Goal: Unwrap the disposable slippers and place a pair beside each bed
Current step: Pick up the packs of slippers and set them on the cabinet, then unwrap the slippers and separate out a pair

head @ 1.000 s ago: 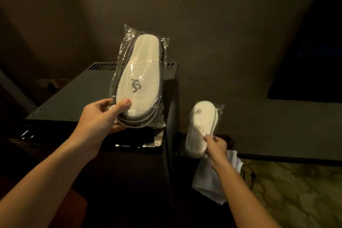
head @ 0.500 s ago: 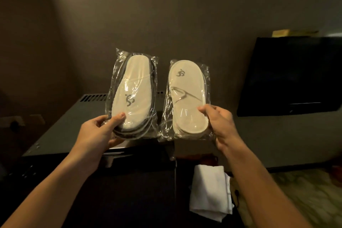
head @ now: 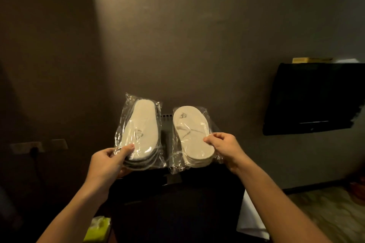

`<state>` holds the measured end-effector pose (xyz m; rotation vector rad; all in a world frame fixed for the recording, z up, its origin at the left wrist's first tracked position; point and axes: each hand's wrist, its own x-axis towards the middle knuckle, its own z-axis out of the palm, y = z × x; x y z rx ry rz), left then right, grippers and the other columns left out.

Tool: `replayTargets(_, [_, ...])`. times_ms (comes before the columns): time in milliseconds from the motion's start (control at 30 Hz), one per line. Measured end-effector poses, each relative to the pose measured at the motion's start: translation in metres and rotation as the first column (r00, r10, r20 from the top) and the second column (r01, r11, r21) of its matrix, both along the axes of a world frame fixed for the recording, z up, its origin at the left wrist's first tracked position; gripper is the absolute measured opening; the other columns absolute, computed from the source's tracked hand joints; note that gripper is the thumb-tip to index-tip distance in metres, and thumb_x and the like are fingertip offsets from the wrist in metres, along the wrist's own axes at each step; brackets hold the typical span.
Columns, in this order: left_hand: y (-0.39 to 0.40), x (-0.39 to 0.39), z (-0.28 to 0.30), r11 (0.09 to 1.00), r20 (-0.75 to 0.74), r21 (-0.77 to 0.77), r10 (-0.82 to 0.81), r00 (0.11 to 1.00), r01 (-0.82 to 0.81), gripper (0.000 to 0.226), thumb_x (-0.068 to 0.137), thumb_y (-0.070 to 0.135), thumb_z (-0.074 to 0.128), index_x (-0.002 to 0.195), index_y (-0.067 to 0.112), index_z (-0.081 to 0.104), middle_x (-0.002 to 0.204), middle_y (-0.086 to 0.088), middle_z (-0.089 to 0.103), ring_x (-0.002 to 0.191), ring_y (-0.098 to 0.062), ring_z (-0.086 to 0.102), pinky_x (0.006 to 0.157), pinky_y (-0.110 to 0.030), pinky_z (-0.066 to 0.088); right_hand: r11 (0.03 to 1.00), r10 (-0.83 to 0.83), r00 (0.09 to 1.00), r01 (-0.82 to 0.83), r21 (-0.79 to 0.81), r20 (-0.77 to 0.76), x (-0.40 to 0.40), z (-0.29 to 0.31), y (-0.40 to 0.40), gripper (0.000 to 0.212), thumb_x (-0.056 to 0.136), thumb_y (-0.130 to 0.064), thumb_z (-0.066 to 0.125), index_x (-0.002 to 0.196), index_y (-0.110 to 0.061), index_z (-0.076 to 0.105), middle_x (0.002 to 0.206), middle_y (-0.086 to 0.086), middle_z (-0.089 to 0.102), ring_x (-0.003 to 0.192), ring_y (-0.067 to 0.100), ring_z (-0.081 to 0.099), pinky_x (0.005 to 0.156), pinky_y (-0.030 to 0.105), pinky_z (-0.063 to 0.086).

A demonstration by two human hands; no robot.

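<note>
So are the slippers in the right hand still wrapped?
Still wrapped: glossy clear plastic covers the slipper pack and sticks out crinkled past its edges, where the right hand pinches it.

Your left hand point(head: 107, 161) & right hand point(head: 227, 149) were bare: no gloves, no rings, no watch or band at either wrist. Both forearms showed uncovered up to the bottom edge of the frame, w/ no sleeve or cuff in sight. Nails were short; light too dim to tell more.
</note>
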<state>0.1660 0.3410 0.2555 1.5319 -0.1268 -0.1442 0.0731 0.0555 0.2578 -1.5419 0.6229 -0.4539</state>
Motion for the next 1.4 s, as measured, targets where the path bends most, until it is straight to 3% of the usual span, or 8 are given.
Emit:
replayTargets(167, [0.003,0.008,-0.012,0.997,-0.029,0.071,-0.009,1.0,0.011,0.038,0.085,0.024,0.079,0.094,-0.011,0.07,0.077,-0.019,0.074,0.063,-0.024,0.072,0.055,-0.03,0.058,0.988,0.003,0.987,-0.028,-0.155,-0.161,0.002,0.009,0.009,0.017,0.089,-0.014,0.073,0.101,-0.001,0.071,0.102,0.023,0.072,0.089,0.033,0.064,0.085,0.056,0.056])
replayTargets(400, [-0.013,0.014,-0.009,0.95,-0.018,0.311,-0.014,1.0,0.018,0.043,0.08,0.043,0.079,0.077,0.002,0.067,0.068,-0.017,0.07,0.061,-0.022,0.074,0.069,-0.046,0.06,0.971,-0.087,0.971,0.033,-0.237,-0.225,0.01,0.0,-0.032,0.015,0.087,-0.019,0.074,0.098,-0.009,0.073,0.09,0.008,0.073,0.082,0.022,0.067,0.069,0.036,0.053])
replayTargets(533, [-0.022,0.018,-0.001,0.907,0.002,0.42,-0.016,1.0,0.014,0.071,0.078,0.05,0.076,0.129,0.007,0.051,0.108,-0.007,0.07,0.084,-0.023,0.074,0.079,-0.046,0.063,0.933,-0.164,0.957,0.072,-0.351,-0.24,0.015,-0.007,-0.051,0.013,0.08,-0.026,0.078,0.077,-0.014,0.073,0.082,0.003,0.075,0.08,0.02,0.07,0.064,0.033,0.056])
replayTargets(733, [-0.028,-0.006,0.011,0.463,0.288,0.865,-0.142,0.947,-0.193,0.076,0.091,0.076,0.034,0.151,0.03,0.031,0.145,-0.009,0.049,0.128,-0.031,0.055,0.097,-0.048,0.049,0.747,-0.205,0.958,0.02,-0.664,-0.201,0.005,-0.001,-0.05,0.04,0.085,-0.038,0.072,0.118,-0.015,0.071,0.125,0.005,0.07,0.118,0.026,0.063,0.099,0.04,0.051])
replayTargets(900, [-0.025,-0.013,0.008,0.382,0.393,0.891,-0.379,0.838,-0.245,0.071,0.092,0.074,0.028,0.156,0.043,0.024,0.166,0.0,0.023,0.149,-0.023,0.029,0.118,-0.05,0.032,0.473,0.04,0.982,-0.18,-0.862,-0.183,-0.007,-0.007,-0.031,0.054,0.092,-0.052,0.062,0.14,-0.028,0.058,0.156,-0.002,0.047,0.143,0.019,0.04,0.117,0.04,0.033])
replayTargets(1067, [-0.036,0.004,-0.01,0.269,0.178,0.963,-0.546,0.819,-0.03,0.061,0.096,0.071,0.025,0.154,0.053,0.019,0.17,0.012,0.009,0.157,-0.018,0.009,0.125,-0.052,0.015,0.311,0.122,0.914,-0.406,-0.859,-0.387,0.004,-0.025,-0.028,0.052,0.102,-0.054,0.044,0.15,-0.033,0.047,0.163,-0.004,0.038,0.151,0.017,0.031,0.12,0.036,0.024])
replayTargets(1300, [-0.05,0.017,-0.001,0.194,0.168,0.979,-0.549,0.819,-0.071,0.064,0.096,0.073,0.017,0.155,0.049,0.02,0.171,0.007,0.002,0.157,-0.021,-0.008,0.12,-0.066,-0.012,0.264,0.116,0.891,-0.453,-0.852,-0.438,0.026,-0.027,-0.04,0.055,0.102,-0.059,0.033,0.152,-0.036,0.041,0.166,-0.006,0.03,0.156,0.015,0.019,0.126,0.046,0.006])
replayTargets(1400, [-0.055,0.007,0.001,0.195,0.317,0.949,-0.555,0.769,-0.25,0.078,0.087,0.084,0.01,0.157,0.05,0.004,0.168,0.006,-0.012,0.154,-0.023,-0.021,0.117,-0.067,-0.017,0.27,0.113,0.972,-0.228,-0.935,-0.205,0.024,-0.025,-0.028,0.069,0.094,-0.065,0.021,0.148,-0.032,0.05,0.162,-0.004,0.039,0.154,0.016,0.025,0.127,0.048,0.004])
